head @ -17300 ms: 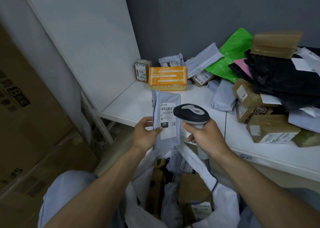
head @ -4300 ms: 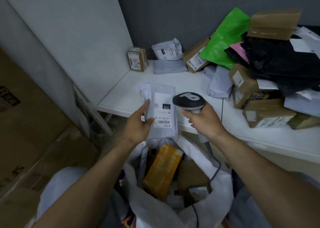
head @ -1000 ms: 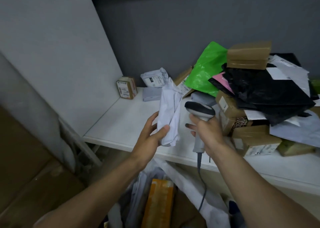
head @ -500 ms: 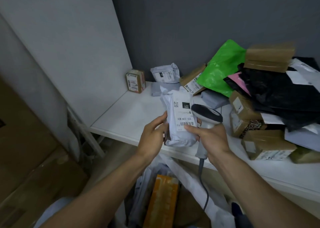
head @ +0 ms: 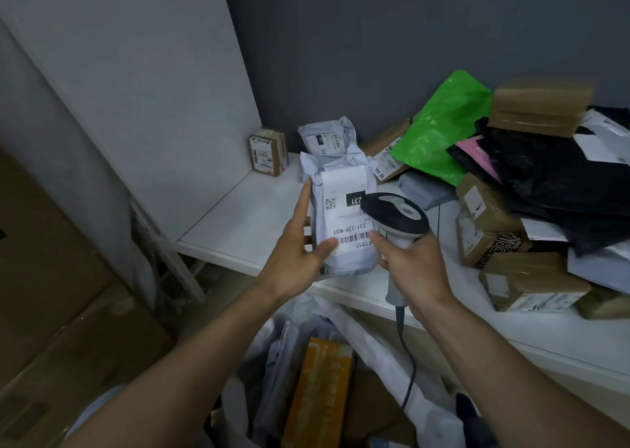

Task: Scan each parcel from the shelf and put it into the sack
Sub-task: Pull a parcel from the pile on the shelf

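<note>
My left hand (head: 296,253) holds a grey poly-bag parcel (head: 341,188) upright above the shelf's front edge, thumb on its white label, which reads 231. My right hand (head: 410,263) grips the handle of a black-and-grey barcode scanner (head: 395,213), whose head lies over the label's right side; my right fingertips touch the parcel. Below my hands the white sack (head: 419,372) stands open, with an orange box (head: 320,393) and other parcels inside.
The white shelf (head: 238,215) carries a small brown box (head: 267,151) and a grey bag (head: 325,137) at the back. To the right lies a heap: a green bag (head: 439,130), black bags (head: 552,181), several cardboard boxes (head: 531,284). Large cartons stand at left (head: 51,294).
The parcel's label now faces me squarely, and the scanner head has come up over the label. Both hands sit a little higher and closer together than half a second ago.
</note>
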